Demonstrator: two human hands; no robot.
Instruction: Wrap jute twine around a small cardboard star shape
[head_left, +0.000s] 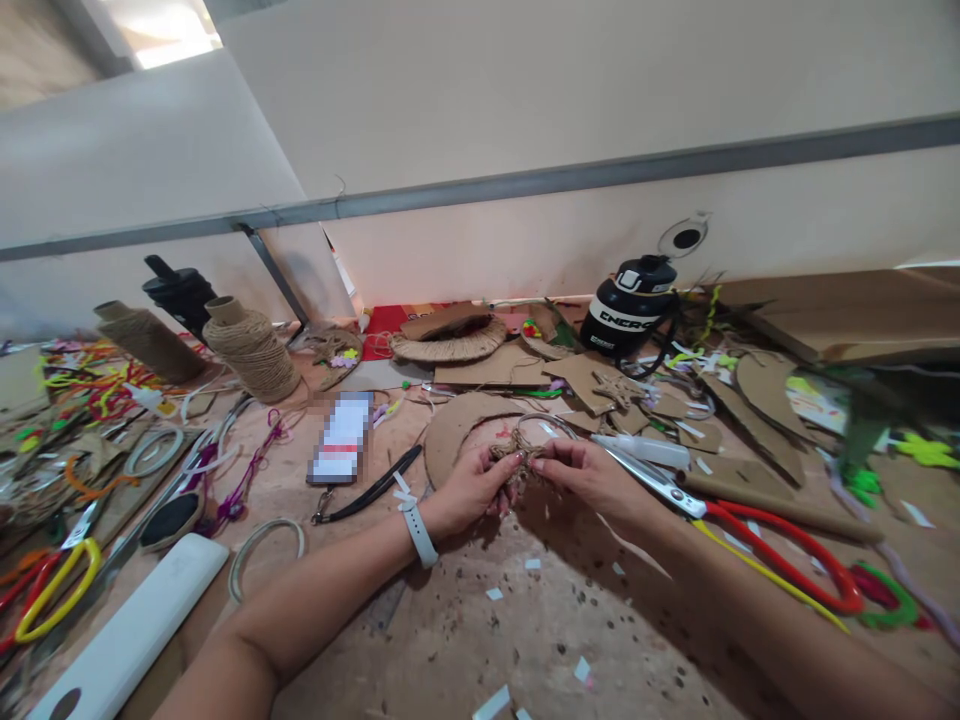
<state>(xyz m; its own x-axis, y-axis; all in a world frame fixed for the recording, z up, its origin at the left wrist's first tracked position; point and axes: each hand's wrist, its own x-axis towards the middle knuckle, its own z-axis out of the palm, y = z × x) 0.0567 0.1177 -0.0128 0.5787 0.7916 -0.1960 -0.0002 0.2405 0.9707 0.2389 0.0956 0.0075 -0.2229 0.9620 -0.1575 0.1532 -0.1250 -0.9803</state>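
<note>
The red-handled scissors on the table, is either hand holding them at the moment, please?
No, the red-handled scissors lie on the table beside the right hand, while both hands pinch a small jute twine piece.

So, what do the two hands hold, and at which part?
Both hands, left hand and right hand, pinch a small piece wrapped in jute twine, one at each end. Its exact shape cannot be told.

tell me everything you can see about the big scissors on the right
The scissors lie flat on the worktable, just right of the right hand and partly behind that forearm. The blades are silvery metal, closed, with the tip pointing left toward the hands. The large loop handles are red and yellow, plastic by the look, and stretch away to the right. Neither hand holds them.
</note>
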